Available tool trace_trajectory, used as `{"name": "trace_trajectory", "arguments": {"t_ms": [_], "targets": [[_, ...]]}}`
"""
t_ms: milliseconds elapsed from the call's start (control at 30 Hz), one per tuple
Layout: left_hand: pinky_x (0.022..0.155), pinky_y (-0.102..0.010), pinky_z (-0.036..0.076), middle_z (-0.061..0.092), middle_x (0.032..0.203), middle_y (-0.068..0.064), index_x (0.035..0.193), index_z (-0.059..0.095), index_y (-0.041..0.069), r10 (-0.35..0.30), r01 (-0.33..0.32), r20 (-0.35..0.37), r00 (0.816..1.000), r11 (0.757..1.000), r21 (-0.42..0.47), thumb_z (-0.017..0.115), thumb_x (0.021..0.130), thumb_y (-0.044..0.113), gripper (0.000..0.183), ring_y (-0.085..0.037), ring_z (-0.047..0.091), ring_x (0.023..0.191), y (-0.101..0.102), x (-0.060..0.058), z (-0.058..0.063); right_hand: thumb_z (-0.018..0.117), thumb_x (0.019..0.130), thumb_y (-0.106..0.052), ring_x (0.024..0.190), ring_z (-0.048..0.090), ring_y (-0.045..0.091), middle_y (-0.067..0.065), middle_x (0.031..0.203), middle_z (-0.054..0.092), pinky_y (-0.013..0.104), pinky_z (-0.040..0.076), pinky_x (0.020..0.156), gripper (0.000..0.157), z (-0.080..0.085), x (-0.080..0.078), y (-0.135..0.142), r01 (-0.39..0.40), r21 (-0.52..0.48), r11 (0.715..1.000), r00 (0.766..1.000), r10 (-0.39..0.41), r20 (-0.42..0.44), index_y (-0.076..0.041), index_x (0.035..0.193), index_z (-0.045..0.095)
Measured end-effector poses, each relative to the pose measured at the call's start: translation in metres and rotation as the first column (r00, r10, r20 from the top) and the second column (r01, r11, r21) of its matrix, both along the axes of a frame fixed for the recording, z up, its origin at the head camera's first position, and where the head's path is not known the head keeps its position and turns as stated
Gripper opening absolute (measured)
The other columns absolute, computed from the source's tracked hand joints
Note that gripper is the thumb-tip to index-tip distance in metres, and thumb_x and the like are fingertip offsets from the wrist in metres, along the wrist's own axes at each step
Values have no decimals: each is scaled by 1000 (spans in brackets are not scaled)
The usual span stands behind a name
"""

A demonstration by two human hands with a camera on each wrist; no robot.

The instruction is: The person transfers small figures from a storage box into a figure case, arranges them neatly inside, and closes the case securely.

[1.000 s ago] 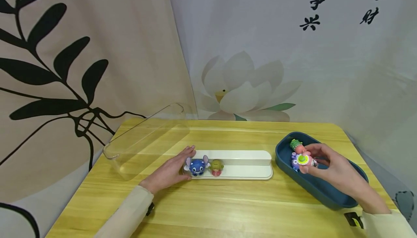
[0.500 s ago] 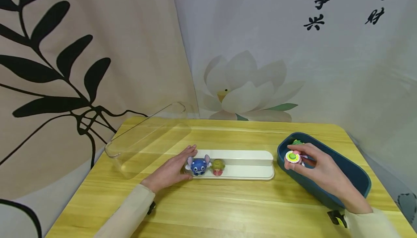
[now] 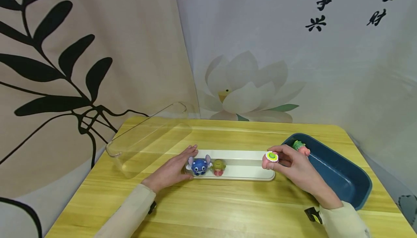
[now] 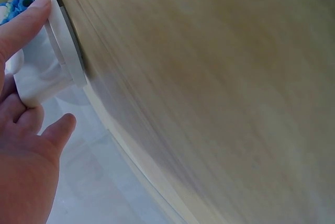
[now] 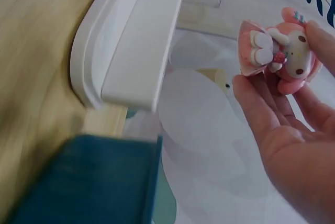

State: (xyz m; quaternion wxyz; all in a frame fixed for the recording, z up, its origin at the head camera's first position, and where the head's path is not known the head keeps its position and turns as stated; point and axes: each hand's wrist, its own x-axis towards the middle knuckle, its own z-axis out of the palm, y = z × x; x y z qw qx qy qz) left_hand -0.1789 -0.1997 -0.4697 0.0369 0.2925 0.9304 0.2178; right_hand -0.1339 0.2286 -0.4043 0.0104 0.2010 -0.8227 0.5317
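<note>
A pink-hooded bunny figurine (image 5: pixel 280 51) with a white face is pinched between the thumb and fingers of my right hand (image 3: pixel 301 171). In the head view its round white, yellow and green underside (image 3: pixel 272 156) faces me, over the right end of a long white stepped display stand (image 3: pixel 247 173). My left hand (image 3: pixel 171 171) grips the left end of that stand, thumb at the front edge and fingers behind. On the stand, next to this hand, sit a blue big-eared figurine (image 3: pixel 199 166) and a small olive-green and pink figurine (image 3: pixel 218 167).
A dark blue bin (image 3: pixel 345 176) stands at the right, with a green-topped pink figurine (image 3: pixel 300 147) at its far end. A clear plastic cover (image 3: pixel 150 140) lies at the back left of the wooden table (image 3: pixel 208 209). Printed cloth hangs behind.
My right hand has lifted the pink bunny figurine out of the blue bin and carried it left to the stand's right end. My left hand has stayed on the stand.
</note>
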Motion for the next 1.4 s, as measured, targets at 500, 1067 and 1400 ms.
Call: {"name": "trace_trajectory", "arguments": {"t_ms": [500,1067,1400], "targets": [[123,-45,32,19,172,2,162,35,11,3,-3,-3,1000,1000,-7,85,88,25,90,-23,20,157,0,1,1,86,87,-29,104,69,23,6,115,70,25,61,85,45,-17,-10,-42,49,55,997,997,-52,55,-10,124,69],[123,-43,31,18,172,5,162,36,12,19,-19,9,1000,1000,3,86,87,25,90,-20,19,157,0,1,-2,88,84,-25,93,68,18,4,108,68,33,64,86,47,-32,-16,-80,31,88,996,999,-30,-12,-3,122,71],[123,-45,30,17,172,3,161,36,10,17,-17,19,1000,1000,24,87,86,23,92,-22,19,157,0,1,-1,89,83,-28,89,71,11,-4,100,67,28,64,78,34,-38,-16,-94,88,215,973,996,-80,-46,-13,111,74]]}}
